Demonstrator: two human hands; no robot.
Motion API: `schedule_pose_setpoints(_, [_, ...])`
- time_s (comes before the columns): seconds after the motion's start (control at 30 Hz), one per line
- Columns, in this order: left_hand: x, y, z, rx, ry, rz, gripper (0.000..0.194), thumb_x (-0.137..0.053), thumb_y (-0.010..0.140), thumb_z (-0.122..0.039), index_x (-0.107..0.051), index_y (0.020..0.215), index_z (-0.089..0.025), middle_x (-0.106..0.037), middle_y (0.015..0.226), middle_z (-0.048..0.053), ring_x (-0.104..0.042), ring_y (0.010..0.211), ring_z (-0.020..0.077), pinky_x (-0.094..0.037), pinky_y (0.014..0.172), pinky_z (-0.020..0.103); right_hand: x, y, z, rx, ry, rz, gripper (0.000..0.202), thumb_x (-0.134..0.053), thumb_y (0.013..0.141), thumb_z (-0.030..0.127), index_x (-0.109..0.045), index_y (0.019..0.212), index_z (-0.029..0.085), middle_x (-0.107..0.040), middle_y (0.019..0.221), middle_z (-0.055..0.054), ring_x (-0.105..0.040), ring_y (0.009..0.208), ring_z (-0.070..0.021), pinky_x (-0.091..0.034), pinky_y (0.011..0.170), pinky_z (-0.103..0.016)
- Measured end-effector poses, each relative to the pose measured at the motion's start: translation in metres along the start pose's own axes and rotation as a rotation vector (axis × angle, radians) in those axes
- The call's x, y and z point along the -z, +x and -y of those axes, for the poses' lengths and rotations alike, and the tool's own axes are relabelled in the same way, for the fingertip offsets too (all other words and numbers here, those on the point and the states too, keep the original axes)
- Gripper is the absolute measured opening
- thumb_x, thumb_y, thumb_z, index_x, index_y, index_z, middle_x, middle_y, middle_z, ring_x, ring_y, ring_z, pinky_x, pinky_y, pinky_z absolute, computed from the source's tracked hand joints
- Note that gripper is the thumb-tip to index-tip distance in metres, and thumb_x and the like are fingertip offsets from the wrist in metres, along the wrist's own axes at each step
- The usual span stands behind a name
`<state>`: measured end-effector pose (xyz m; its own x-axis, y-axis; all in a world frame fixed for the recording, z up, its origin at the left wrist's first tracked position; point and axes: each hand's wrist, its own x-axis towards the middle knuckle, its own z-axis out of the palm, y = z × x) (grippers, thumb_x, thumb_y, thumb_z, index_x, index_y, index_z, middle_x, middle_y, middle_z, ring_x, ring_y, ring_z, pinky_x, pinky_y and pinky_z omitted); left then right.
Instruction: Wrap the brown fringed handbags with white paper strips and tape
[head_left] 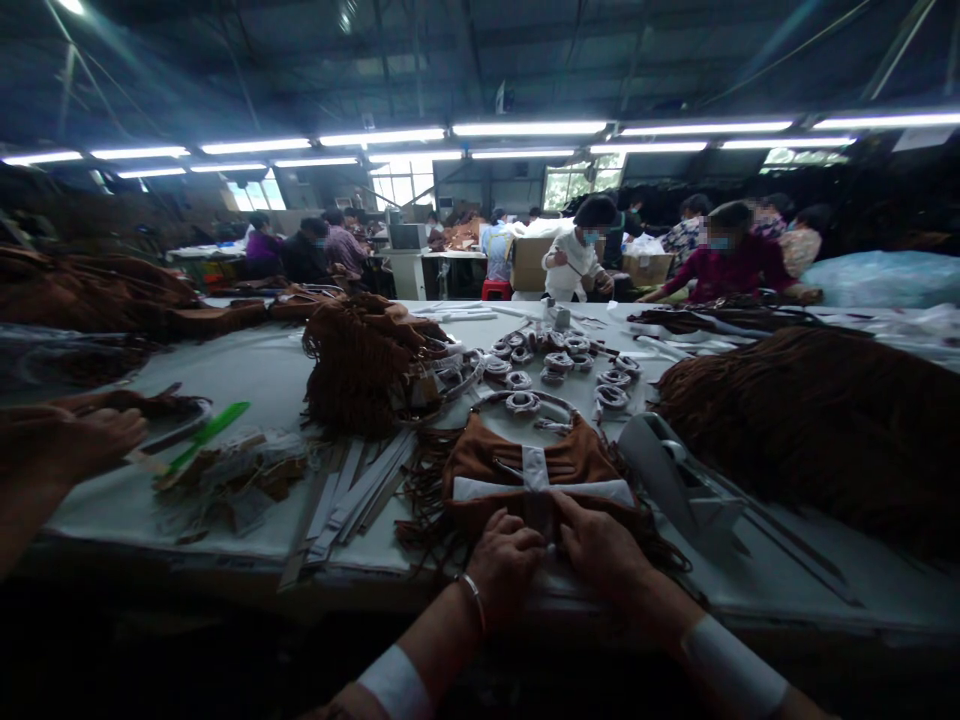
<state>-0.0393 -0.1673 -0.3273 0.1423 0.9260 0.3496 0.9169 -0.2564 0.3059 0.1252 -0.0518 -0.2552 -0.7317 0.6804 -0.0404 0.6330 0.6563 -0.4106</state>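
Lying fanned at nine o'clock from the brown bag [510, 450], white strips [367, 490] are flanking it on the table [232, 370]. At seven o'clock, the person's left hand [506, 555] is curling its fingers against the bag's lower edge; at five, the right hand [604, 540] is extending its index finger onto the front, any grip being impossible to tell, while a tape dispenser [671, 490] is standing at three.

Observed: pale table [225, 378] bearing brown fringed bag [484, 462], tape dispenser [664, 480], flat strips [358, 505], white-wrapped coils [557, 364], dark fringed heap [817, 425].
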Motion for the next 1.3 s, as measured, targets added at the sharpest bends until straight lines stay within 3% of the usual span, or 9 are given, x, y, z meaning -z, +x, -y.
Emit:
schedule_pose_setpoints(0.2, [-0.001,-0.001,0.000,0.014,-0.025,0.005,0.016,-0.070,0.088,-0.029,-0.073,0.104,-0.030,-0.073,0.112,-0.001,-0.055,0.109,0.0201,-0.026,0.115,0.043,-0.002,0.008,-0.015,0.082,0.137,-0.227,0.035,-0.044,0.091,0.025,-0.070,0.114,0.018,-0.074,0.116,-0.012,-0.068,0.109,-0.0261,-0.049,0.098,-0.037])
schedule_pose_setpoints(0.4, [0.002,0.000,-0.001,0.007,-0.020,-0.004,0.013,-0.066,0.091,-0.030,-0.072,0.103,-0.029,-0.073,0.110,-0.001,-0.056,0.107,0.0203,-0.028,0.114,0.043,-0.007,0.020,-0.014,0.061,0.138,-0.104,0.022,-0.057,0.087,0.031,-0.073,0.097,0.019,-0.074,0.103,-0.009,-0.067,0.099,-0.0251,-0.048,0.092,-0.036])
schedule_pose_setpoints(0.53, [0.002,0.000,-0.002,0.010,0.000,-0.023,0.016,-0.066,0.092,-0.028,-0.072,0.106,-0.031,-0.071,0.108,0.000,-0.054,0.106,0.0196,-0.030,0.114,0.043,-0.007,0.030,-0.003,0.053,0.079,-0.046,0.018,-0.055,0.087,0.023,-0.073,0.084,0.020,-0.073,0.090,-0.006,-0.067,0.087,-0.0209,-0.046,0.083,-0.031])
schedule_pose_setpoints(0.77, [-0.005,-0.002,-0.002,0.046,0.082,-0.102,0.013,-0.071,0.089,-0.030,-0.073,0.102,-0.031,-0.059,0.097,0.003,-0.050,0.097,0.0205,-0.034,0.112,0.046,-0.002,0.037,0.000,0.070,0.075,-0.030,0.020,-0.055,0.086,0.020,-0.073,0.078,0.020,-0.069,0.087,-0.005,-0.064,0.078,-0.0172,-0.043,0.075,-0.028])
schedule_pose_setpoints(0.97, [-0.004,-0.003,-0.002,0.025,0.069,-0.116,0.016,-0.070,0.090,-0.032,-0.073,0.105,-0.032,-0.059,0.102,0.003,-0.050,0.100,0.0213,-0.033,0.113,0.047,-0.004,0.044,-0.005,0.063,0.075,-0.011,0.018,-0.058,0.084,0.021,-0.076,0.082,0.020,-0.071,0.089,-0.005,-0.066,0.081,-0.0176,-0.043,0.076,-0.027])
schedule_pose_setpoints(1.13, [-0.010,-0.002,0.003,0.019,0.065,-0.102,0.012,-0.063,0.097,-0.032,-0.073,0.103,-0.034,-0.064,0.123,-0.001,-0.051,0.112,0.0206,-0.030,0.115,0.043,-0.007,0.045,-0.006,0.079,0.072,0.019,0.015,-0.062,0.083,0.024,-0.077,0.082,0.022,-0.075,0.089,-0.004,-0.067,0.082,-0.0177,-0.044,0.076,-0.026])
schedule_pose_setpoints(1.3, [-0.007,-0.001,0.006,-0.004,0.023,0.007,0.016,-0.063,0.096,-0.031,-0.073,0.109,-0.032,-0.064,0.134,-0.004,-0.052,0.112,0.0210,-0.026,0.116,0.042,-0.006,0.046,-0.003,0.077,0.047,0.022,0.016,-0.061,0.083,0.024,-0.077,0.084,0.022,-0.076,0.091,-0.005,-0.068,0.084,-0.0178,-0.044,0.077,-0.026])
